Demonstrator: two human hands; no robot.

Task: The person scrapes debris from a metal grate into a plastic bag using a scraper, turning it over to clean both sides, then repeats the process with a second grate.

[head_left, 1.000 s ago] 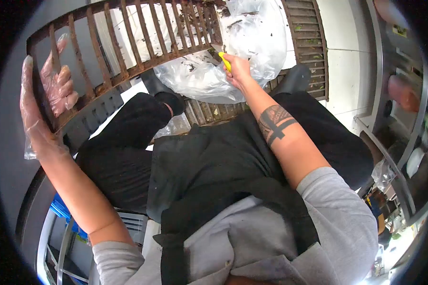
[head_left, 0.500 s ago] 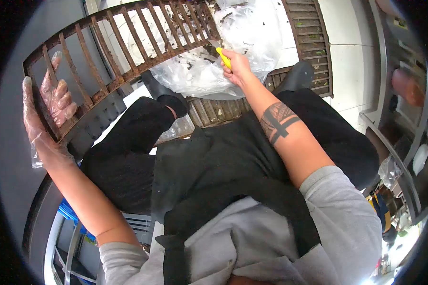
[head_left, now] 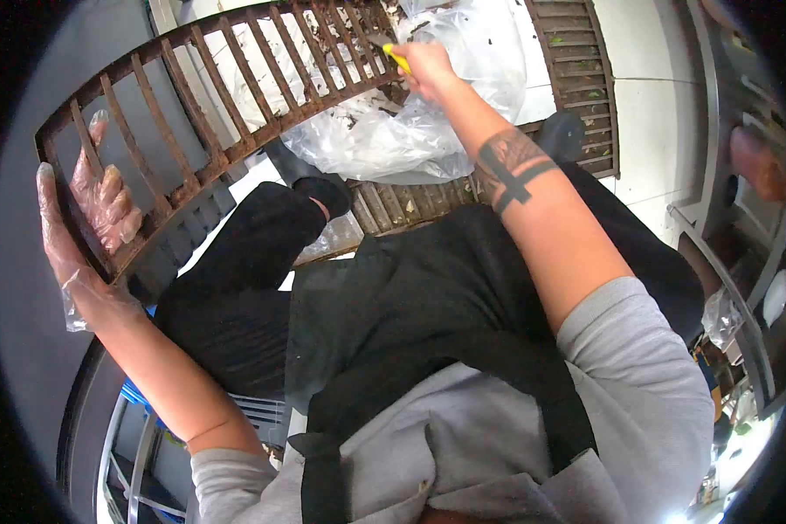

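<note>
A long, rusty metal drain grate (head_left: 223, 164) slants across the upper left, caked with brown crust. My left hand (head_left: 105, 205), in a clear plastic glove, is wrapped round its near end bar, with the thumb outside and the fingers through the slots. In my bare right hand (head_left: 430, 70) is a scraper (head_left: 396, 58) with a yellow handle. Its short metal blade is at the far end of the grate, over the slats. Beneath that end, a clear plastic sheet (head_left: 384, 144) strewn with dark flakes covers part of the floor.
Another slatted grate (head_left: 576, 87) lies at the upper right, and more slats (head_left: 402, 205) show between my feet. White floor tiles (head_left: 655, 113) lie on the right, beside metal furniture (head_left: 734, 288). A blue item and a grey rack (head_left: 258, 410) stand at lower left.
My right hand has moved up and slightly left with the scraper, bringing its blade onto the far slats. The left hand keeps its hold; the view has shifted slightly.
</note>
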